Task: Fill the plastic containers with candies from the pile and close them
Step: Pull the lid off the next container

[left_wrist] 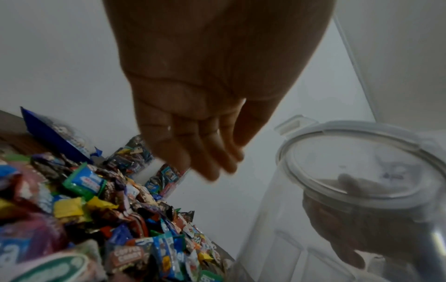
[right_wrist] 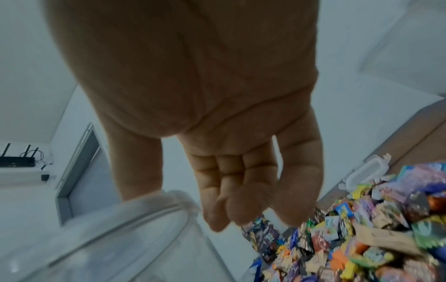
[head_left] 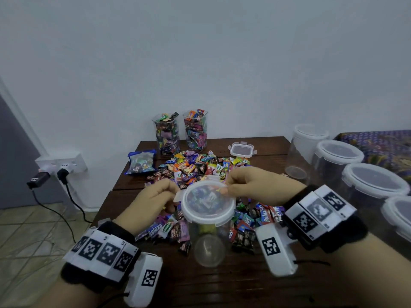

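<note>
working the lid's (head_left: 208,202) clips free looks like the step in hand, and it would go best one clip at a time, lifted evenly so the light, near-empty jar (head_left: 208,238) does not tip. far left, a blue bag (head_left: 140,162) of sweets lies on the dark wooden table (head_left: 222,285). the left hand (head_left: 153,197) curls its fingers at the lid's left tab, though whether it truly pinches it i cannot tell. behind, two square clear tubs (head_left: 181,132) stand packed. the crinkly, glossy candies (head_left: 195,168) sprawl round the jar, which stands centre. the right hand (head_left: 251,184) pinches the lid's right rim. further right, round lidded jars (head_left: 355,172) wait, smooth and translucent.
</note>
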`<action>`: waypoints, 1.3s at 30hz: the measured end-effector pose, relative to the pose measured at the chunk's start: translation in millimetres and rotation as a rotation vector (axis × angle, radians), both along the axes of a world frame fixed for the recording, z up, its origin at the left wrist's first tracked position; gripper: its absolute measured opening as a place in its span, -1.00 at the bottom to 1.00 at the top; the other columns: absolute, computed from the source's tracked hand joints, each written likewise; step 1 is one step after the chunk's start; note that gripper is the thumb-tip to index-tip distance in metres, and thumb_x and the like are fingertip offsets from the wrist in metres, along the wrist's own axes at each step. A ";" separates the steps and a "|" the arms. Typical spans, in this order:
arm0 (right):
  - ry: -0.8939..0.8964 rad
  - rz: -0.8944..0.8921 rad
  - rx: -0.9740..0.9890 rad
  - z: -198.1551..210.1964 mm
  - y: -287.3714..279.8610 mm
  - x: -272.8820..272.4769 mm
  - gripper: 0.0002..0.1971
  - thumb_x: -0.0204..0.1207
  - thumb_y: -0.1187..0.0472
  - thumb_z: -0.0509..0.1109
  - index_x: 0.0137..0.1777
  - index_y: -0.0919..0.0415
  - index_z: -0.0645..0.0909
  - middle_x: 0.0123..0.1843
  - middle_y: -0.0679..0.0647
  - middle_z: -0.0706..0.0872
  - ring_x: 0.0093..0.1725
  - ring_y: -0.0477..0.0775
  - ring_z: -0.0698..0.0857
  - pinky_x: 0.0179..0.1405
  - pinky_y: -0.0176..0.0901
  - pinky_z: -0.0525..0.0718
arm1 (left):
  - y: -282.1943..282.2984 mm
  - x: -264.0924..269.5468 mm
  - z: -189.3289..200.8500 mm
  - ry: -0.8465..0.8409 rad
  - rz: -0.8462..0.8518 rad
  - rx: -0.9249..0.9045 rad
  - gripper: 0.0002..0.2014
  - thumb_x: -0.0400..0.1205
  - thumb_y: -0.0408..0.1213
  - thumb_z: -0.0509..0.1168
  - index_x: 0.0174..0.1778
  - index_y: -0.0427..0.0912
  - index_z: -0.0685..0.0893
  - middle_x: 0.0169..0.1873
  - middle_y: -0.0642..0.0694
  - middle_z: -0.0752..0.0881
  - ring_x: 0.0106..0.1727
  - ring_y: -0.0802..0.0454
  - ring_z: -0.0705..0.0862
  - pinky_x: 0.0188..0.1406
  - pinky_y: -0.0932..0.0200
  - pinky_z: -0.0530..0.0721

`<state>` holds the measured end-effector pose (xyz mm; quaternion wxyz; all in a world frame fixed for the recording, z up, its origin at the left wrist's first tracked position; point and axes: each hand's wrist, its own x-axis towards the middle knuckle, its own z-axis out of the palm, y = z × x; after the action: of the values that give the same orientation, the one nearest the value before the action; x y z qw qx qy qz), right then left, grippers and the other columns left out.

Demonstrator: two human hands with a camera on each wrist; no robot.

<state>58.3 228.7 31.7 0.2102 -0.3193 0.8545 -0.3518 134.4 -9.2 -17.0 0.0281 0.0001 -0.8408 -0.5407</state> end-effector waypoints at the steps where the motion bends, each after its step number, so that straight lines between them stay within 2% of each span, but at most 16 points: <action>1: -0.015 0.002 -0.011 -0.7 -1.5 1.1 -0.70 0.53 -0.06 0.37 -0.13 0.21 0.57 -0.34 -0.04 0.57 -0.33 -0.04 0.57 -0.29 -0.05 0.66 | -1.9 1.4 -0.5 -0.066 -0.061 -0.072 -0.90 0.69 -0.37 0.19 -0.03 -0.16 0.61 -0.15 -0.09 0.69 -0.29 0.21 0.65 -0.29 0.31 0.61; 2: -0.032 0.004 -0.030 -1.2 -3.5 1.0 -0.74 0.56 -0.03 0.35 -0.10 0.19 0.59 -0.29 0.01 0.58 -0.30 -0.03 0.58 -0.27 -0.03 0.68 | -2.6 3.0 -1.0 -0.122 -0.138 -0.131 -0.83 0.65 -0.35 0.28 0.10 -0.02 0.61 -0.04 -0.01 0.72 -0.14 0.22 0.70 -0.14 0.24 0.66; 4: -0.058 0.008 -0.077 -0.6 -8.7 2.5 -0.82 0.62 0.05 0.30 -0.06 0.13 0.63 -0.18 0.11 0.62 -0.24 0.00 0.61 -0.21 -0.03 0.69 | -0.1 4.9 -3.9 -0.182 -0.292 -0.134 -0.45 0.51 -0.42 0.45 0.31 0.16 0.48 0.11 0.17 0.71 0.14 0.21 0.68 0.18 0.15 0.65; 6: -0.049 0.000 -0.118 0.3 -12.7 4.1 -0.87 0.65 0.13 0.26 -0.03 0.09 0.63 -0.11 0.10 0.67 -0.18 -0.03 0.65 -0.11 -0.07 0.70 | 8.4 8.1 -3.1 -0.208 -0.401 -0.087 -0.20 0.39 -0.49 0.52 0.47 0.08 0.34 0.12 0.29 0.71 0.17 0.20 0.67 0.25 0.20 0.60; 7: -0.042 -0.006 -0.135 0.8 -14.2 5.0 -0.88 0.66 0.16 0.25 -0.01 0.10 0.62 -0.09 0.08 0.69 -0.16 -0.04 0.66 -0.10 -0.12 0.70 | 12.9 8.8 -2.8 -0.220 -0.434 -0.061 -0.14 0.38 -0.51 0.54 0.52 0.01 0.28 0.07 0.30 0.72 0.13 0.26 0.67 0.24 0.24 0.59; 9: -0.063 -0.008 -0.176 1.3 -15.2 8.4 -0.91 0.63 0.18 0.29 0.03 0.13 0.62 -0.12 0.06 0.69 -0.19 -0.08 0.66 -0.19 -0.24 0.65 | 21.6 10.5 -3.2 -0.216 -0.480 0.009 -0.15 0.39 -0.62 0.49 0.51 -0.04 0.27 0.04 0.41 0.72 0.14 0.45 0.62 0.18 0.47 0.50; 12: -0.145 -0.029 -0.226 0.8 -10.5 12.6 -0.83 0.56 0.16 0.37 0.12 0.12 0.58 0.03 0.27 0.66 -0.11 -0.05 0.66 -0.26 -0.33 0.64 | 33.1 13.9 -1.9 -0.171 -0.528 0.064 -0.23 0.40 -0.75 0.39 0.34 0.06 0.33 0.11 0.61 0.60 0.21 0.58 0.53 0.15 0.60 0.42; 14: -0.180 -0.039 -0.221 0.1 -5.6 13.3 -0.78 0.55 0.13 0.39 0.16 0.09 0.54 0.06 0.28 0.64 -0.08 0.00 0.66 -0.25 -0.22 0.71 | 35.6 14.0 -2.8 -0.155 -0.516 0.099 -0.24 0.39 -0.76 0.38 0.33 0.05 0.36 0.15 0.57 0.60 0.26 0.53 0.54 0.17 0.57 0.44; 17: -0.165 -0.069 -0.150 -1.2 -1.5 12.7 -0.75 0.54 0.06 0.40 0.13 0.10 0.50 -0.19 0.10 0.64 -0.27 0.00 0.64 -0.27 -0.04 0.72 | 33.8 10.3 -4.9 -0.131 -0.441 0.114 -0.27 0.38 -0.70 0.44 0.31 0.07 0.44 0.18 0.47 0.64 0.27 0.45 0.56 0.19 0.54 0.46; 22: -0.224 -0.135 -0.250 -4.0 -4.9 13.3 -0.79 0.57 0.15 0.37 0.12 0.15 0.44 -0.29 0.16 0.60 -0.52 -0.06 0.58 -0.50 -0.21 0.67 | 34.9 5.6 -5.6 -0.093 -0.410 0.078 -0.27 0.37 -0.56 0.52 0.34 0.13 0.44 0.24 0.42 0.61 0.33 0.40 0.54 0.24 0.52 0.43; 26: -0.281 -0.173 -0.360 -9.4 -6.1 13.3 -0.77 0.54 0.24 0.39 0.09 0.17 0.41 -0.38 0.07 0.53 -0.61 -0.10 0.51 -0.50 -0.17 0.69 | 36.9 5.9 -5.4 -0.094 -0.378 0.089 -0.24 0.29 -0.43 0.54 0.35 0.15 0.43 0.27 0.37 0.61 0.36 0.35 0.53 0.32 0.46 0.42; 29: -0.355 -0.183 -0.421 -13.3 -6.7 14.4 -0.80 0.54 0.28 0.38 0.02 0.16 0.39 -0.38 0.08 0.54 -0.58 -0.11 0.52 -0.52 -0.21 0.69 | 36.7 6.4 -4.1 -0.120 -0.383 0.068 -0.24 0.28 -0.37 0.54 0.35 0.17 0.43 0.28 0.33 0.62 0.37 0.34 0.52 0.35 0.42 0.42; 32: -0.375 -0.194 -0.457 -16.1 -7.3 14.6 -0.81 0.54 0.31 0.37 -0.03 0.17 0.37 -0.35 0.11 0.51 -0.50 -0.08 0.54 -0.57 -0.25 0.65 | 36.4 7.3 -2.1 -0.127 -0.382 0.060 -0.23 0.27 -0.34 0.56 0.37 0.18 0.44 0.30 0.28 0.62 0.37 0.22 0.55 0.40 0.20 0.48; 35: -0.376 -0.193 -0.462 -16.4 -7.3 14.7 -0.80 0.55 0.31 0.36 -0.06 0.18 0.34 -0.36 0.10 0.52 -0.51 -0.09 0.54 -0.59 -0.27 0.64 | 37.8 8.7 0.8 -0.136 -0.408 0.068 -0.24 0.25 -0.22 0.60 0.35 0.30 0.51 0.30 -0.09 0.65 0.21 -0.17 0.54 0.36 -0.36 0.42; 37: -0.376 -0.188 -0.460 -16.4 -7.1 14.8 -0.79 0.55 0.31 0.36 -0.07 0.18 0.33 -0.37 0.10 0.53 -0.52 -0.09 0.54 -0.59 -0.27 0.64 | 37.6 9.3 1.7 -0.140 -0.422 0.074 -0.26 0.24 -0.19 0.59 0.31 0.38 0.52 0.27 -0.18 0.65 0.17 -0.21 0.50 0.32 -0.44 0.40; 39: -0.373 -0.183 -0.460 -16.3 -7.2 15.6 -0.79 0.55 0.30 0.37 -0.08 0.17 0.33 -0.36 0.11 0.53 -0.50 -0.05 0.53 -0.58 -0.24 0.64 | 36.3 8.2 0.5 -0.143 -0.431 0.074 -0.27 0.25 -0.23 0.59 0.28 0.42 0.53 0.27 -0.21 0.66 0.18 -0.18 0.52 0.35 -0.33 0.43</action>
<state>73.9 221.6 15.4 0.2531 -0.2103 0.7242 -0.6061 142.6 27.2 -16.5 -0.1475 -0.1402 -0.8008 -0.5632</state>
